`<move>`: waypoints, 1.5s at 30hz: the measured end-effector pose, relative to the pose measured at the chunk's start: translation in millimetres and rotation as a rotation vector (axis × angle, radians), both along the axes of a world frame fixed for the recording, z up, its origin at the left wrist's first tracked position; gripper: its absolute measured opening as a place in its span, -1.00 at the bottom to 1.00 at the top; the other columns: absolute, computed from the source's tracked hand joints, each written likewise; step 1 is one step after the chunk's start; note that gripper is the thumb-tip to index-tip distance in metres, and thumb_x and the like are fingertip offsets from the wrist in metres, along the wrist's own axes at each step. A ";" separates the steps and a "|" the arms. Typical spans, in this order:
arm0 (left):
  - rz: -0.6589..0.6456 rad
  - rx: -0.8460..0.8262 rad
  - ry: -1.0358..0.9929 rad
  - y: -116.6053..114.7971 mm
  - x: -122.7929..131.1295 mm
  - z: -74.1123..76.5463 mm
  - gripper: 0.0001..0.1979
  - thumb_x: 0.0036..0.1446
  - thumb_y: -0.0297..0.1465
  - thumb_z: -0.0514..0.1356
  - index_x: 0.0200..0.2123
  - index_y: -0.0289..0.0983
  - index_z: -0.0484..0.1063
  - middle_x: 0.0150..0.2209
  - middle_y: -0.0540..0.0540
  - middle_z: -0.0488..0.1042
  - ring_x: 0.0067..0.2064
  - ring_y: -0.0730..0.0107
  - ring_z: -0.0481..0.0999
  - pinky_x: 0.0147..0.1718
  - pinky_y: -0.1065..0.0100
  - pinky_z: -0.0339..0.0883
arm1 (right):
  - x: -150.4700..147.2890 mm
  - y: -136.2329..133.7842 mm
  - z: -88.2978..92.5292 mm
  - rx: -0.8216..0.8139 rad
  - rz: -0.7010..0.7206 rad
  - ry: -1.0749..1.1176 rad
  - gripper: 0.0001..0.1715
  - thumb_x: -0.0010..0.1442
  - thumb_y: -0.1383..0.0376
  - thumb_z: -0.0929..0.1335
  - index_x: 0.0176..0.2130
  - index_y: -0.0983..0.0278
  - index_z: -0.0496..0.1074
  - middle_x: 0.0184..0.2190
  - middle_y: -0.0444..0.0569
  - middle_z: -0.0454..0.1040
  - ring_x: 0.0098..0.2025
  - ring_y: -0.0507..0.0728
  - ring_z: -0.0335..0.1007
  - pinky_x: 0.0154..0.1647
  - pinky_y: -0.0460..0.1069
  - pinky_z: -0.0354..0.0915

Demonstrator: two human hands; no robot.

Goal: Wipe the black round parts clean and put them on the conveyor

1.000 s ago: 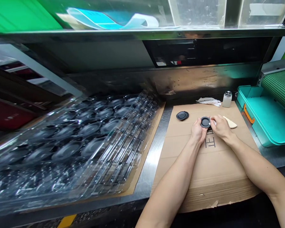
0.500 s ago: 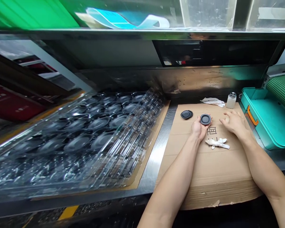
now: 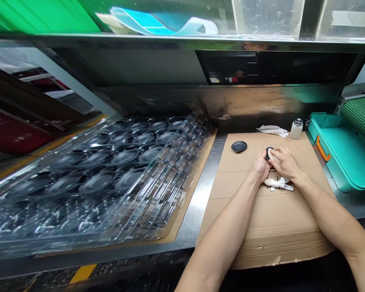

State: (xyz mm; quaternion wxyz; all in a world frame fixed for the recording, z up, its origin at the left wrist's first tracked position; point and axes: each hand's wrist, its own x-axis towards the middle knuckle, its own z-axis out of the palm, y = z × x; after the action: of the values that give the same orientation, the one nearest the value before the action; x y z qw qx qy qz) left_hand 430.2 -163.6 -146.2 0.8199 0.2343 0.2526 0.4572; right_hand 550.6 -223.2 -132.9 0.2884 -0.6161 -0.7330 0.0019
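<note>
My left hand (image 3: pixel 260 165) is closed around a small black round cap-like part (image 3: pixel 267 151), held just above the cardboard sheet (image 3: pixel 258 219). Against that part's face, the fingers of my right hand (image 3: pixel 285 163) press a white pad (image 3: pixel 273 155), which partly covers it. Whether the pad is cloth or sponge I cannot tell. To the left, a few similar black parts (image 3: pixel 239 147) lie in a small overlapping pile. Just below my hands rests a crumpled white glove (image 3: pixel 278 184), partly behind my right wrist.
Clear plastic trays (image 3: pixel 140 194) filled with black parts stand at left. Behind the cardboard are a small bottle (image 3: pixel 296 129) and another white glove (image 3: pixel 273 130). A teal bin (image 3: pixel 346 162) with an orange latch stands at right; a metal shelf (image 3: pixel 182 44) crosses above.
My right hand has moved left from beside the bin to my left hand, bringing the white pad onto the black part. My left hand has shifted slightly right and tilted the part.
</note>
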 end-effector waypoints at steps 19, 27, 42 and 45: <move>-0.076 -0.075 0.060 10.5 -15.1 3.8 -0.56 0.48 -0.23 -0.08 -0.14 -0.39 0.50 -0.06 -0.35 0.62 -0.03 0.11 0.66 -0.04 0.20 0.50 | 25.4 -8.6 23.0 -0.106 -0.409 -0.149 -0.72 0.35 0.22 0.32 -0.10 0.25 0.60 -0.03 0.19 0.52 0.09 0.37 0.31 0.10 0.20 0.24; -0.017 0.011 0.052 18.8 -24.4 3.0 -0.72 0.31 -0.28 0.22 -0.04 -0.36 0.46 -0.05 -0.31 0.62 0.01 0.12 0.65 0.09 0.12 0.46 | 8.5 -16.9 30.8 -0.675 0.270 0.242 -0.48 0.05 -0.09 0.53 -0.20 0.25 0.58 -0.34 -0.10 0.55 -0.34 0.07 0.40 -0.36 -0.07 0.19; 0.521 1.326 0.882 -8.2 -23.7 4.4 -0.08 0.13 -0.33 0.41 0.46 -0.12 0.03 0.15 -0.20 0.52 0.18 0.16 0.52 0.24 0.15 0.35 | 9.7 -11.5 33.3 -0.440 -0.272 -0.216 -0.72 0.30 0.11 0.29 -0.24 0.21 0.51 -0.26 0.04 0.60 -0.22 0.19 0.48 -0.36 -0.01 0.05; 0.539 1.324 0.921 -7.0 -23.8 3.0 -0.07 0.13 -0.35 0.40 0.47 -0.13 0.00 0.12 -0.20 0.53 0.17 0.16 0.52 0.23 0.15 0.36 | 8.6 -11.7 32.6 -0.440 -0.270 -0.226 -0.69 0.32 0.10 0.27 -0.23 0.20 0.51 -0.24 0.05 0.60 -0.20 0.20 0.49 -0.34 -0.01 0.07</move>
State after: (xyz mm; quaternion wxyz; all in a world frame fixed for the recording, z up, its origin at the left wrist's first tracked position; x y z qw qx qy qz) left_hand 406.4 -170.6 -143.3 0.1921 0.7601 0.2887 0.5495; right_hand 559.2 -234.9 -100.3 0.0620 -0.7522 -0.6538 0.0539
